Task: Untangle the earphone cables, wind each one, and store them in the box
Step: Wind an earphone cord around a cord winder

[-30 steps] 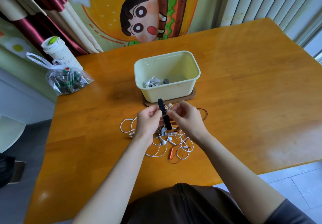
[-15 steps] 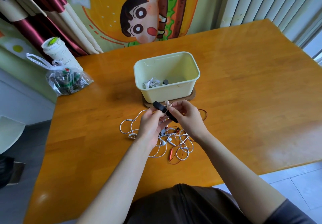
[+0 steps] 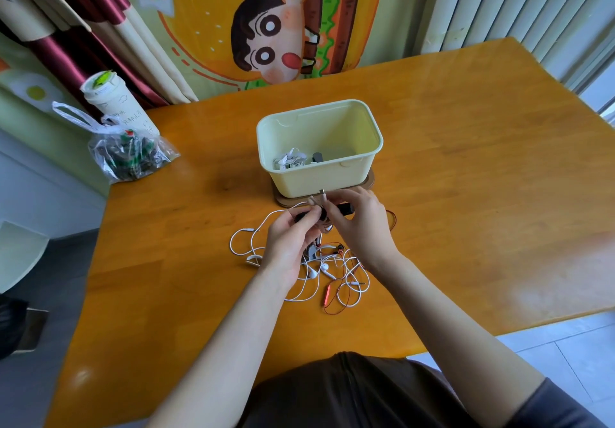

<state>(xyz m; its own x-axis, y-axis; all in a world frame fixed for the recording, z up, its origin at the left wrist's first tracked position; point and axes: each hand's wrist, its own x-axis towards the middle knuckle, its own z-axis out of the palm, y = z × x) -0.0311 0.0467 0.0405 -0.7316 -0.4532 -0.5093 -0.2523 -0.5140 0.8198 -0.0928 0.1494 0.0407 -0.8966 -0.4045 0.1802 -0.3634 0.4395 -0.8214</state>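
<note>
Rotation noted: black bar (image 3: 346, 208) had swung from upright to level, so winding looked mid-turn. Its ends sat pinched in the grip of left hand (image 3: 293, 241) and right hand (image 3: 359, 224), just before the box (image 3: 319, 181). Below, earphone tangle (image 3: 332, 271) lay on the bench (image 3: 466, 194).

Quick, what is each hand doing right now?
Left hand: closed, pinching one end of the black bar.
Right hand: closed, gripping the black bar's other end.
</note>
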